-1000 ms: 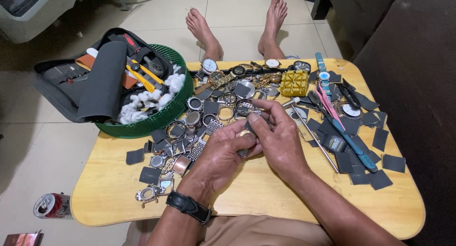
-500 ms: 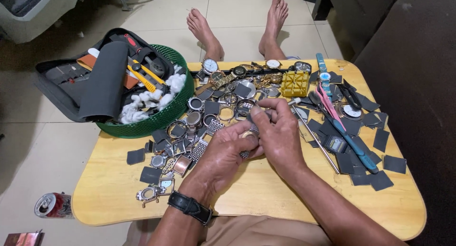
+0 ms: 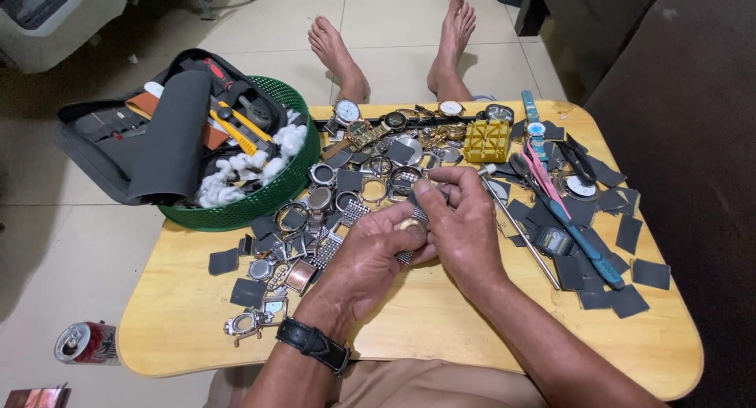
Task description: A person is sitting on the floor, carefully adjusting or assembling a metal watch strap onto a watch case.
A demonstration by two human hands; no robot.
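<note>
Head view: we see both hands meeting over the middle of the low wooden surface [image 3: 441,329]. Left hand [image 3: 370,254], black wristwatch [image 3: 313,343] on its wrist, is curled shut around a small gold-toned watch case [image 3: 410,224] with a bit of mesh strap [image 3: 403,257] poking out under the palm. Right hand [image 3: 461,219] is closed too, thumb and forefinger pinched at the far end of the piece.

Change since a second ago: small. Right hand fingers were lower on the piece, now they have crept up and tightened toward the far tip; left hand holds the same spot, wrist barely turned. The piece has not left the hands, nothing set down, pile untouched. We judge this is fine fiddling in progress, grip adjustment only, not a new step.

Around: heap of watch cases and rings [image 3: 358,191] just far-left of the hands, loose parts [image 3: 268,274] near left. Yellow holder block [image 3: 487,140] far centre, row of finished watches [image 3: 346,111] along the far edge. Dark square pads [image 3: 614,242] scattered right, blue-handled tool [image 3: 579,242] and a thin metal rod [image 3: 524,235] just right of the right hand. Green basket [image 3: 260,207] with cotton, yellow cutters and a grey roll at far left, overhanging the surface. Drink can [image 3: 85,343] on the floor near left; bare feet [image 3: 339,53] beyond the far edge.
</note>
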